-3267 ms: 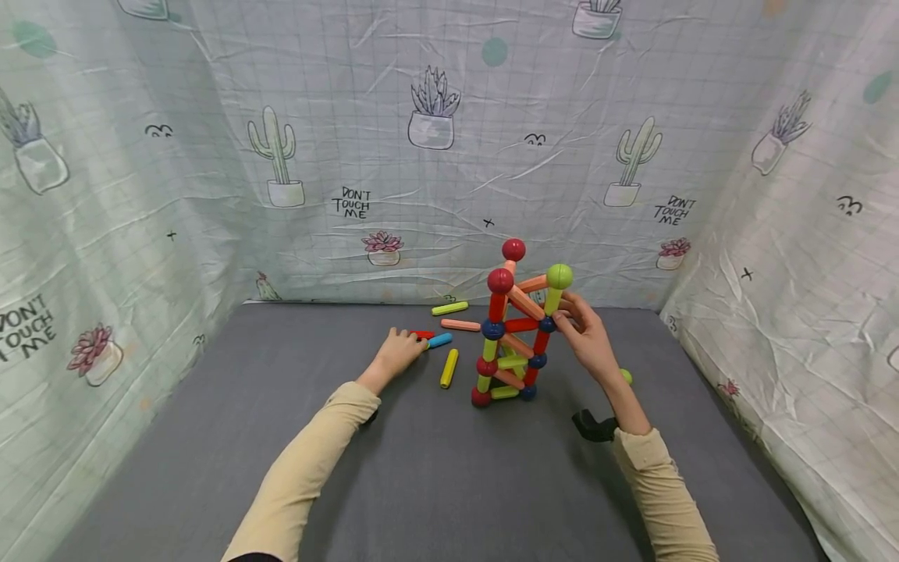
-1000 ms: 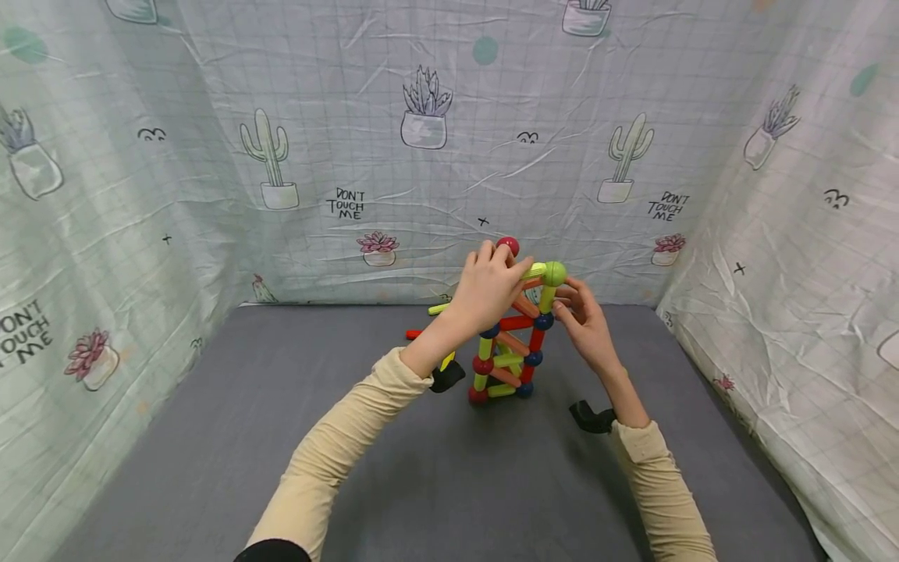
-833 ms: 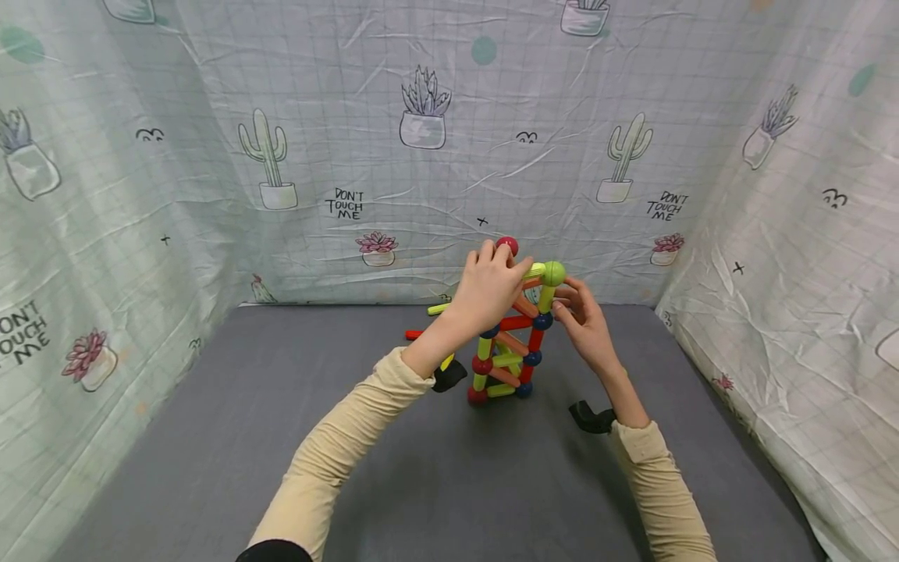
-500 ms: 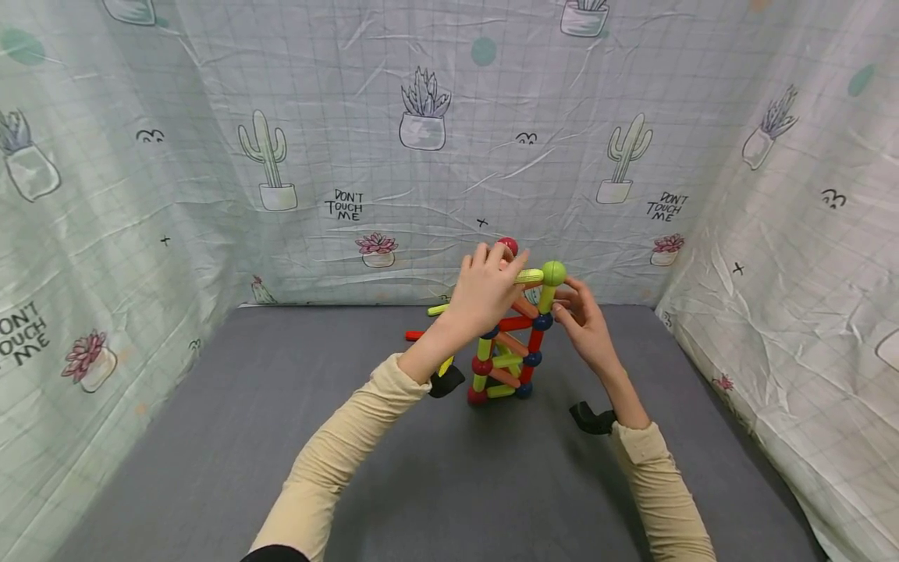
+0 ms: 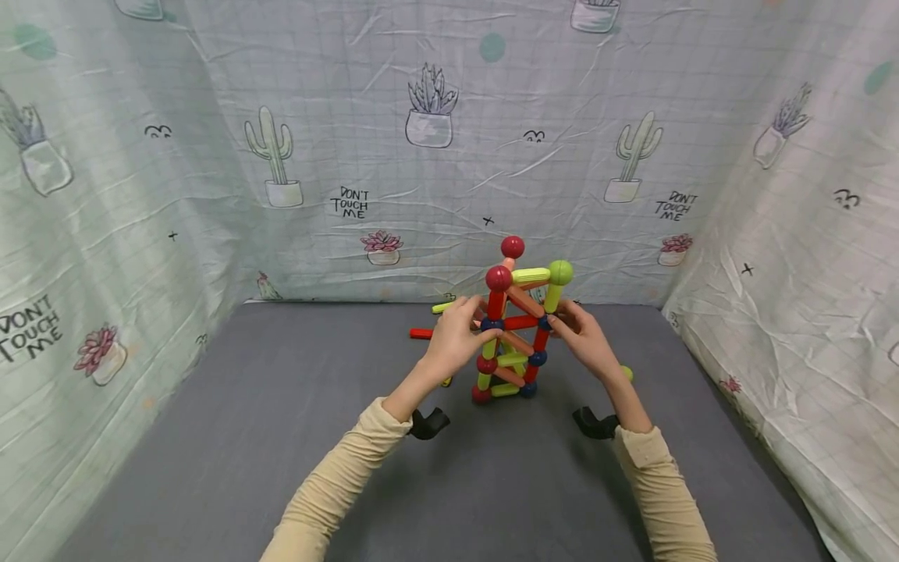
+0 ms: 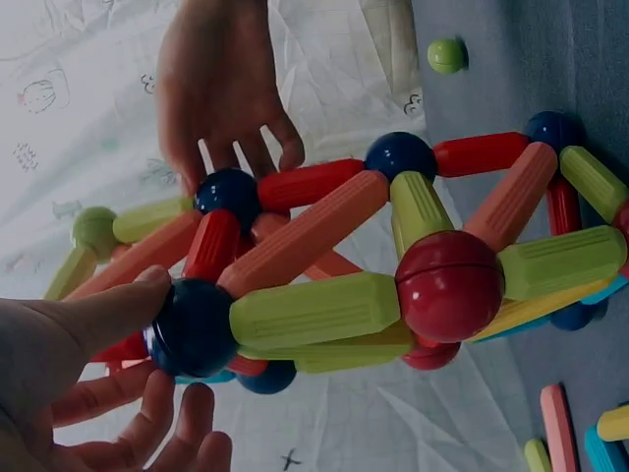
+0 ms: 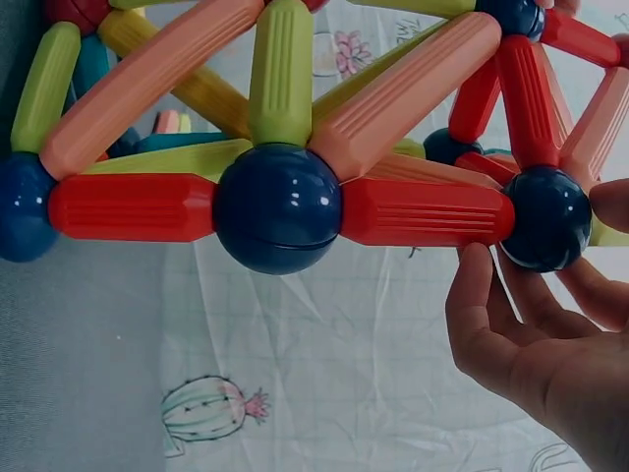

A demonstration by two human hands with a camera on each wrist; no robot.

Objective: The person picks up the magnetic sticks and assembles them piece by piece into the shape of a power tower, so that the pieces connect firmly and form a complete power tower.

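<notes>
A tower of magnetic rods and balls (image 5: 521,321) stands upright on the grey table. Along its top, a yellow-green rod (image 5: 531,275) spans from a red ball (image 5: 499,279) to a green ball (image 5: 560,272). My left hand (image 5: 455,337) grips the blue ball (image 6: 197,329) at the tower's left, one level below the top, thumb on one side and fingers on the other. On the right, my right hand (image 5: 588,343) pinches the matching blue ball (image 7: 546,218) between thumb and fingertips. Part of the tower's far side is hidden.
Loose rods lie behind my left hand: a red rod (image 5: 421,333), a yellow-green rod (image 5: 443,307) and a mostly covered yellow one (image 5: 446,382). A loose green ball (image 6: 447,56) sits right of the tower. A patterned curtain (image 5: 337,156) hangs behind the table.
My left hand brought a yellow-green rod from the table to the tower's top and let it go between the red and green balls. It then came down to the blue ball.
</notes>
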